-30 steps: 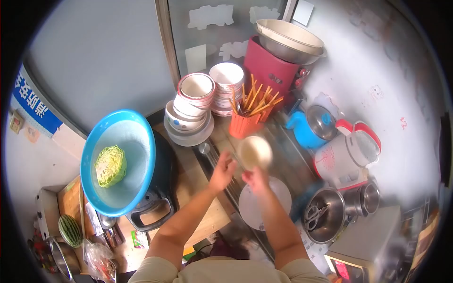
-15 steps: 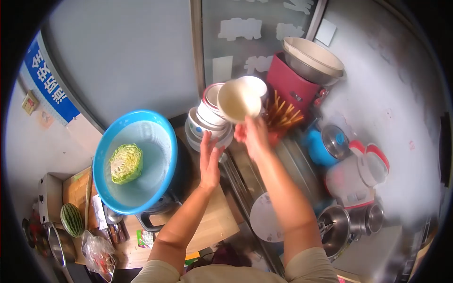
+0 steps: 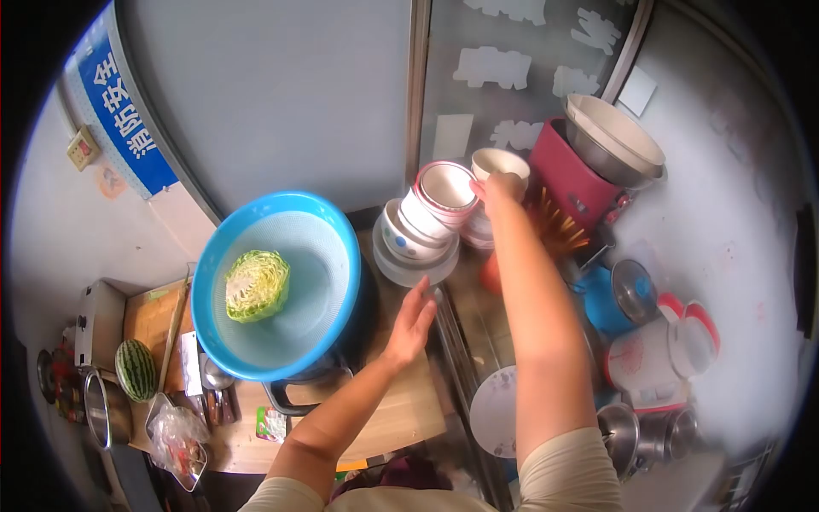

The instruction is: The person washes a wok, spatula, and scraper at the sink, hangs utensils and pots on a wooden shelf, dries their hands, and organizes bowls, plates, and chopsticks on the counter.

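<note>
My right hand [image 3: 497, 188] reaches to the back and grips the rim of a cream bowl [image 3: 500, 160], which is on top of the rear bowl stack. To its left rises another stack of bowls, with a red-rimmed bowl [image 3: 449, 186] uppermost and a dotted white bowl [image 3: 408, 241] lower down. My left hand [image 3: 411, 326] hangs over the counter edge, fingers apart, holding nothing. Left of it, a cut cabbage [image 3: 258, 287] lies in a blue basin with a mesh strainer [image 3: 322, 341].
Chopsticks [image 3: 559, 226] stand right of my right forearm, before a red box [image 3: 573, 175]. A blue pot [image 3: 607, 299], a white jug [image 3: 640, 363] and steel bowls [image 3: 616, 435] are at right. A watermelon [image 3: 136, 369] and knives [image 3: 218, 408] are at left.
My right hand has carried the cream bowl from above the plate up and back onto the rear stack. My left hand has stayed empty and lower. The view has shifted left.
</note>
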Demonstrator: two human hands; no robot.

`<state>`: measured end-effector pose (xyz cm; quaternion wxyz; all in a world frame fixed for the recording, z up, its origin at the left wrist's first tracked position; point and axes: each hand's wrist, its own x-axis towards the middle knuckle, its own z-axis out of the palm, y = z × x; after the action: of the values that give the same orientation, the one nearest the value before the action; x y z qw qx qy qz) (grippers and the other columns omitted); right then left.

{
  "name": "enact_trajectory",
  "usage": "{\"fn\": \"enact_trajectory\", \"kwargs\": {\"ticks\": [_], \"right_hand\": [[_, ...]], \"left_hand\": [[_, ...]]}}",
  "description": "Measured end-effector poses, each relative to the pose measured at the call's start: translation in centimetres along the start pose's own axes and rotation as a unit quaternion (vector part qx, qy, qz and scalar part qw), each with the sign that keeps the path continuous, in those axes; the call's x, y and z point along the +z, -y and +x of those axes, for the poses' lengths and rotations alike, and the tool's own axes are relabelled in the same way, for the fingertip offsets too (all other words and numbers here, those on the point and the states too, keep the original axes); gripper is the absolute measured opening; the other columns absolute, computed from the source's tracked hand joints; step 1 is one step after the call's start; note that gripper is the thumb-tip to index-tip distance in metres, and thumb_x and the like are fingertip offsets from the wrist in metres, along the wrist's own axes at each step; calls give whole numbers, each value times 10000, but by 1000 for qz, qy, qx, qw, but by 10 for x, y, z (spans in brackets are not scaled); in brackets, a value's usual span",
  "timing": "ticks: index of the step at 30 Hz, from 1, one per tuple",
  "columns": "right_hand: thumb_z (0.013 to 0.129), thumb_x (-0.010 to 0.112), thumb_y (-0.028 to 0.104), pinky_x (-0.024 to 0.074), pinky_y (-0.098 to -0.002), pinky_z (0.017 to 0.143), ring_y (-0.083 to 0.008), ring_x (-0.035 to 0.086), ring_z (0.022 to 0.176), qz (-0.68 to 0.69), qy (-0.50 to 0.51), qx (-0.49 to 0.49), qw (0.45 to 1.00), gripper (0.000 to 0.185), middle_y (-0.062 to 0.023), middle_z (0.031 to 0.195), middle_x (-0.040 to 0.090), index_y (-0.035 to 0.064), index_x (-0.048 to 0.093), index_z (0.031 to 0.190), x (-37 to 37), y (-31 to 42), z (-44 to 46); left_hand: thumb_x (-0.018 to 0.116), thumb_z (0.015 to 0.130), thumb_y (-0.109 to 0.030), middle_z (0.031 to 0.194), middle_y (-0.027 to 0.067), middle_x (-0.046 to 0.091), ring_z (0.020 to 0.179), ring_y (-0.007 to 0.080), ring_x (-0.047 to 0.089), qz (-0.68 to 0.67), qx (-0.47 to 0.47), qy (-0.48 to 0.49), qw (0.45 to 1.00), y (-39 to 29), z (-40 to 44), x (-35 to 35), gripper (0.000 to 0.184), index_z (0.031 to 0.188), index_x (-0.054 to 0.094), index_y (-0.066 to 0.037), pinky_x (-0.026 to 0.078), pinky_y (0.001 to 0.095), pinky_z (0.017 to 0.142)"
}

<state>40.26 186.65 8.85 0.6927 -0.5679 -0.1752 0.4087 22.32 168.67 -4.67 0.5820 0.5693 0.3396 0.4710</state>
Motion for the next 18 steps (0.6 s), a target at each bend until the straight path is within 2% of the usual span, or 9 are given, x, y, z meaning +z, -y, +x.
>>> {"fn": "enact_trajectory", "kwargs": {"ticks": [3, 5, 6, 9, 11, 12, 14, 17, 18], "right_hand": [[897, 390, 61, 578, -352, 716, -337, 605, 861, 0, 59, -46, 997, 351, -280, 1047, 500, -192, 346, 1136, -6, -3, -12], [920, 422, 136, 552, -326, 738, -323, 630, 825, -33, 171, -39, 984, 425, -300, 1031, 532, -170, 303, 1189, -20, 4, -50], [925, 424, 126, 549, -325, 636, -263, 639, 718, -25, 177, -85, 980, 429, -223, 953, 562, -63, 231, 1258, -27, 7, -83], [917, 476, 190, 531, -284, 605, -202, 650, 709, -150, 272, -174, 934, 395, -144, 883, 634, 11, 355, 1248, -93, -16, -137], [891, 512, 119, 510, -273, 626, -199, 653, 750, -263, 237, -265, 897, 280, -148, 858, 636, 3, 472, 1142, -158, -45, -157], [882, 519, 92, 503, -272, 635, -194, 652, 768, -298, 210, -292, 884, 236, -153, 852, 636, 1, 508, 1100, -191, -64, -164], [860, 541, 66, 493, -279, 650, -214, 652, 781, -350, 161, -262, 885, 204, -164, 837, 634, 5, 537, 1055, -259, -97, -185], [826, 569, 78, 488, -321, 659, -257, 626, 767, -469, 45, -239, 849, 226, -152, 854, 617, 18, 554, 1044, -318, -111, -241], [814, 575, 80, 482, -337, 684, -276, 610, 794, -503, 10, -207, 839, 245, -156, 875, 603, 14, 550, 1049, -327, -106, -258]], "left_hand": [[442, 935, -274, 1372, 116, 309, 1194, 229, 403, 28, -2, 24, 999, 10, -1, 3, 548, 1378, 221, -40, 378, 331, 938], [441, 935, -254, 1356, 116, 336, 1181, 221, 418, 39, -16, 54, 998, 17, -11, 9, 526, 1370, 239, -37, 378, 321, 937], [443, 935, -242, 1347, 115, 350, 1176, 217, 424, 38, -23, 72, 996, 19, -14, 15, 513, 1365, 252, -36, 376, 315, 938], [461, 908, -143, 1317, 127, 391, 1161, 223, 446, 109, -44, 151, 982, 23, -29, 33, 420, 1300, 369, -22, 373, 313, 949], [471, 880, -82, 1314, 147, 396, 1158, 255, 456, 187, -36, 221, 957, 28, -41, 43, 396, 1264, 411, -5, 374, 333, 959], [477, 853, -61, 1297, 157, 411, 1154, 277, 457, 243, 28, 237, 940, 37, -44, 48, 402, 1247, 428, -3, 378, 346, 958], [490, 798, -19, 1263, 176, 442, 1146, 320, 457, 348, 160, 264, 885, 60, -50, 58, 417, 1214, 460, 0, 386, 374, 955], [512, 734, -16, 1178, 184, 507, 1116, 350, 462, 415, 172, 312, 837, 63, -46, 69, 435, 1169, 498, -10, 400, 397, 931], [525, 722, -47, 1078, 162, 558, 1041, 336, 508, 434, 227, 277, 827, 74, -47, 72, 334, 1053, 555, -19, 429, 402, 867]]}}
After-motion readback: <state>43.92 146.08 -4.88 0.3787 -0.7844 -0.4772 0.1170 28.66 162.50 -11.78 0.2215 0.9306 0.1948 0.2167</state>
